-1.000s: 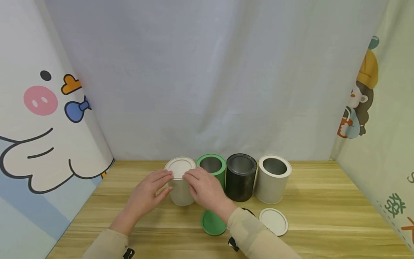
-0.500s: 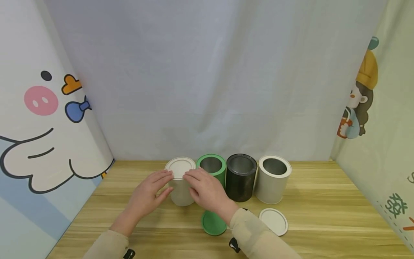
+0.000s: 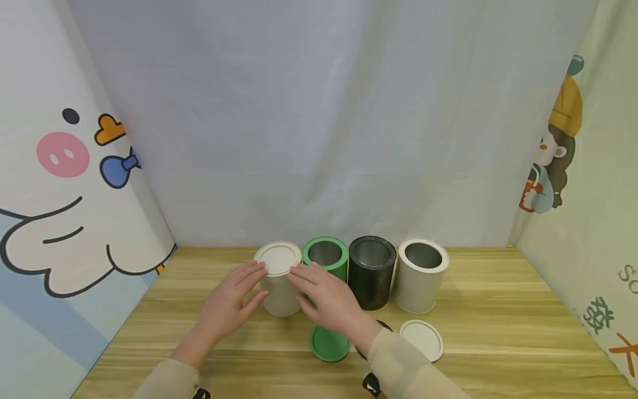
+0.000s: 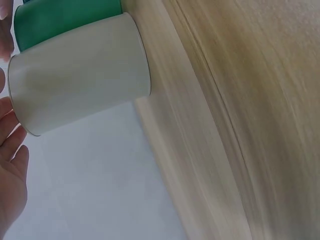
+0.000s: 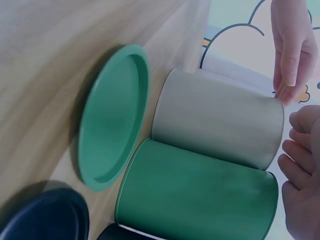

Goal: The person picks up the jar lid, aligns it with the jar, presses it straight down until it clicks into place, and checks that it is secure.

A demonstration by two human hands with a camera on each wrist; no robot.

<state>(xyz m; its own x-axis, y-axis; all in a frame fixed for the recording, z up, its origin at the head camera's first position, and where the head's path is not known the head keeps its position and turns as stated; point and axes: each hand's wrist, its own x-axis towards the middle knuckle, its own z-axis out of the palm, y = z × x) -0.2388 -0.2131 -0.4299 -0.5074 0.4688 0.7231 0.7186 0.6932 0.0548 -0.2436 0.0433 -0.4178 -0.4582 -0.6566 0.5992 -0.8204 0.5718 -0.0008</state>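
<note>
A white can (image 3: 281,299) stands at the left end of a row, its white lid (image 3: 278,257) on top. My left hand (image 3: 226,302) touches the near left edge of that lid with extended fingertips, the thumb held apart. Over the near right edge lie the fingers of my right hand (image 3: 329,299), also fairly straight; whether they touch is unclear. In the right wrist view both hands are around the top end of the white can (image 5: 217,117). Beside it stands a green can (image 3: 340,270) without a lid, partly behind my right hand.
Further right are an open black can (image 3: 371,285) and an open white can (image 3: 416,291). In front lie a green lid (image 3: 329,343), a white lid (image 3: 421,339) and a dark lid (image 5: 50,215), mostly behind my right forearm in the head view. A grey-white curtain (image 3: 339,138) hangs behind.
My right hand has shifted slightly to the right along the white lid's edge. The left hand and the cans have hardly moved.
</note>
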